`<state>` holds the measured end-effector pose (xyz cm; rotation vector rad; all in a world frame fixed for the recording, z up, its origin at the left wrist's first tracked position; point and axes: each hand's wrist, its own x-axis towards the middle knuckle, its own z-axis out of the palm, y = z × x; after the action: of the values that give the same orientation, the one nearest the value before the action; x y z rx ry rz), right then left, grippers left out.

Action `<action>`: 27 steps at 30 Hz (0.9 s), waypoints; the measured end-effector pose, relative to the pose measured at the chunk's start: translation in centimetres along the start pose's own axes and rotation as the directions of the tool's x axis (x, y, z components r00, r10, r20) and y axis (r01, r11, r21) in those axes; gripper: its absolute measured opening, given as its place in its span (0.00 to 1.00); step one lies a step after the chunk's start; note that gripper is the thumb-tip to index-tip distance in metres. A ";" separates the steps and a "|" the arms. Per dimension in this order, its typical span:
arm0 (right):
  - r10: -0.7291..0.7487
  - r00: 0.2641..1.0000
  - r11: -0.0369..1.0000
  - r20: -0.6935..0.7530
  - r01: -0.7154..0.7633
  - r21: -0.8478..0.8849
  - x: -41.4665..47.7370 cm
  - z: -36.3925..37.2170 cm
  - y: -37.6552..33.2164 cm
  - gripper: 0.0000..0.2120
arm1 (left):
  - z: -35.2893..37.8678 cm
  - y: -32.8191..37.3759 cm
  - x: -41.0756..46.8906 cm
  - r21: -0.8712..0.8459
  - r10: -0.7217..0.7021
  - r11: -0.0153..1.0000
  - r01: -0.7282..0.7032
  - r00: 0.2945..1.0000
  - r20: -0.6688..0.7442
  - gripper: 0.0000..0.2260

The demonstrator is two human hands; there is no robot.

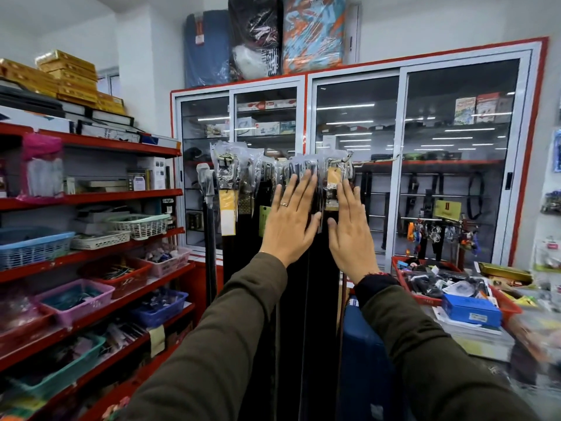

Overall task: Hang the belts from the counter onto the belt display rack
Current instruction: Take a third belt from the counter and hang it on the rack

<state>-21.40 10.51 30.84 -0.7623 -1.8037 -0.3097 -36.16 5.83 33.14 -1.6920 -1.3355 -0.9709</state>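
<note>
Pressing flat against the hanging belts (273, 189), both hands are spread with fingers straight and nothing gripped: the left hand (290, 220), wearing a ring, lies over the plastic-wrapped buckles near the middle of the belt display rack (368, 161), and the right hand (349, 235) lies just beside it, below the buckle with the yellow tag toward the rack's right end. Along the rack's bar a crowded row of belts already hangs, buckles bunched at the top in clear sleeves and dark straps falling straight down in front of the glass cabinet (455, 147) behind the rack. To the right of the rack, the counter (473, 332) holds a red basket (400, 265) of small packaged goods, a blue box (470, 311) and papers; no loose belt can be made out there, though that corner is cluttered and blurred. Judging by this, the hanging looks largely or wholly done, and the open palms suggest the row is being smoothed or evened. Anything left is probably a check of the counter for stragglers.
</note>
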 end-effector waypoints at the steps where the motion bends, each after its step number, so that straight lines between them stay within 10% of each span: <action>1: 0.000 1.000 1.000 -0.016 0.000 -0.005 0.0 0.2 -0.9 0.31 | -0.7 -0.7 -0.4 0.010 -0.010 1.000 0.010 1.000 -0.019 0.30; 27: -0.116 0.988 0.988 0.103 0.125 -0.086 3.1 10.1 -14.3 0.29 | -4.8 -15.8 -5.3 -0.007 -0.069 0.998 0.069 0.998 0.010 0.28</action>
<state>-38.64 6.34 32.16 -0.7448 -1.9431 -0.4454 -53.02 1.97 32.10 -1.6678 -1.4062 -1.0086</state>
